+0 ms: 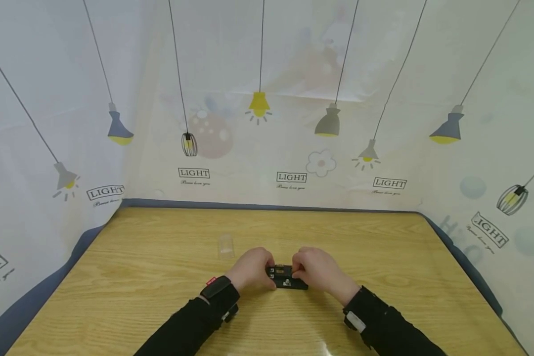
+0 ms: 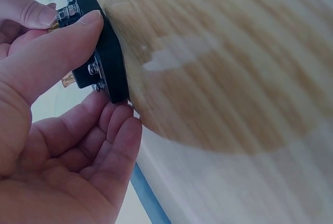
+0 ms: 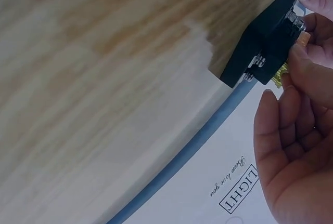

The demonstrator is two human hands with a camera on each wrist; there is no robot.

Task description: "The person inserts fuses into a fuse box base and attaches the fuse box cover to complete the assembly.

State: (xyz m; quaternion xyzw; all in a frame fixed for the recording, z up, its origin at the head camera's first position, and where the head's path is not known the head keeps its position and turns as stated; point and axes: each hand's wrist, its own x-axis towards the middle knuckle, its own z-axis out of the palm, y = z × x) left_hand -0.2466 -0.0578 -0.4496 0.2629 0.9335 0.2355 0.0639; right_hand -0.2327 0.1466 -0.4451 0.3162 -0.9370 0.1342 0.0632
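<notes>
A black block with metal screws and brass-coloured parts (image 1: pixel 281 281) lies on the wooden table, and both hands are at it. With thumb and fingers, my left hand (image 1: pixel 252 269) grips its left end. In the left wrist view the left thumb (image 2: pixel 67 44) lies across the block (image 2: pixel 113 60), fingers on the opposite side. My right hand (image 1: pixel 317 268) pinches at the block's upper right; in the right wrist view a small orange-brass piece (image 3: pixel 304 38) shows by its thumb (image 3: pixel 311 70). The right fingertips are partly hidden.
A clear plastic cover (image 1: pixel 226 246) lies on the table (image 1: pixel 169 277), beyond and left of the left hand. Wall sheets printed with lamps (image 1: pixel 259 104) stand behind the table and on both sides. A dark blue edge (image 1: pixel 267 204) runs along the table's back.
</notes>
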